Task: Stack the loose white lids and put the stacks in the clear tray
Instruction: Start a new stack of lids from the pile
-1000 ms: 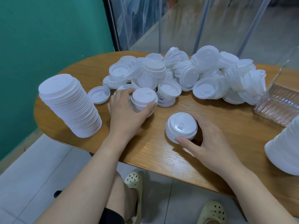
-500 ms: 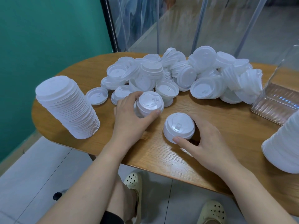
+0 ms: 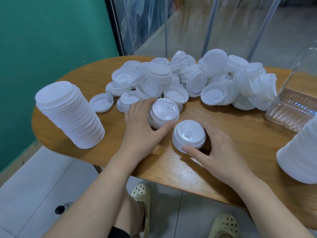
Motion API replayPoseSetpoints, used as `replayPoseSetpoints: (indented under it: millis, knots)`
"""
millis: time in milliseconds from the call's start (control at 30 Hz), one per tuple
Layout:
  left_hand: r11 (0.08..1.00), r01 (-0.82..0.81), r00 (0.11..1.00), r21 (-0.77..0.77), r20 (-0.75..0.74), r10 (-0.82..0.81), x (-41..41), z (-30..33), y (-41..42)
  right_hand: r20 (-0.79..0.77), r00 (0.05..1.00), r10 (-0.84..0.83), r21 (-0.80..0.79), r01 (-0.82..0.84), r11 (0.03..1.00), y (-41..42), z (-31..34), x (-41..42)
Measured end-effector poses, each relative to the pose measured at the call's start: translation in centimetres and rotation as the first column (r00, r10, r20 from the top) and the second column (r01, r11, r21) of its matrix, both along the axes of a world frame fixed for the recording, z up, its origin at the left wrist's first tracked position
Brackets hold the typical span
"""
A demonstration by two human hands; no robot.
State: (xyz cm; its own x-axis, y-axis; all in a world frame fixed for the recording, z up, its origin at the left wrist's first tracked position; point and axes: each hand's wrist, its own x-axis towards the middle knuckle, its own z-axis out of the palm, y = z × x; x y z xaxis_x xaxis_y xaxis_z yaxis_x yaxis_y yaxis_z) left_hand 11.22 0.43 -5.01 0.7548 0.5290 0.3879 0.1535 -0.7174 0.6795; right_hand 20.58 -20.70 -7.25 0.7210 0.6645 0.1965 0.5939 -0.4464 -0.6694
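Wooden oval table (image 3: 89, 83) beside teal wall (image 3: 51, 31), grey tiled floor (image 3: 34, 194).

Left hand (image 3: 140, 124) grips a short lid stack (image 3: 163, 113); right hand (image 3: 214, 148) grips another stack (image 3: 187, 134) just beside it.

Clear tray (image 3: 291, 107) cropped at right edge

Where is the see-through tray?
In the head view, the clear tray sits at the table's far right edge, just right of the loose lid pile and behind a tall white stack.
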Motion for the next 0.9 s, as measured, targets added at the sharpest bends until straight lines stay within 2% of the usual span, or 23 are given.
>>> replayPoseSetpoints:
  millis: [133,267,433,900]
  knots:
    - [0.988,0.141,0.989,-0.059,-0.032,-0.143,-0.4,0.1,-1.1,-0.012,1.0,0.011,0.007,-0.01,1.0,-0.1,0.0,0.0]
    - [0.971,0.232,0.967,-0.051,-0.098,-0.236,-0.5,0.1,-2.2,-0.031,0.999,0.017,0.043,-0.015,0.999,-0.1,0.2,0.0]
    - [0.959,0.276,0.934,-0.068,-0.216,-0.284,-0.3,0.2,-2.8,-0.024,0.999,0.038,0.067,-0.036,0.997,0.0,0.1,0.1]
    - [0.947,0.317,0.899,-0.061,-0.297,-0.32,-0.3,0.1,-2.5,-0.024,0.999,0.049,0.09,-0.046,0.995,-0.1,0.4,-0.1]
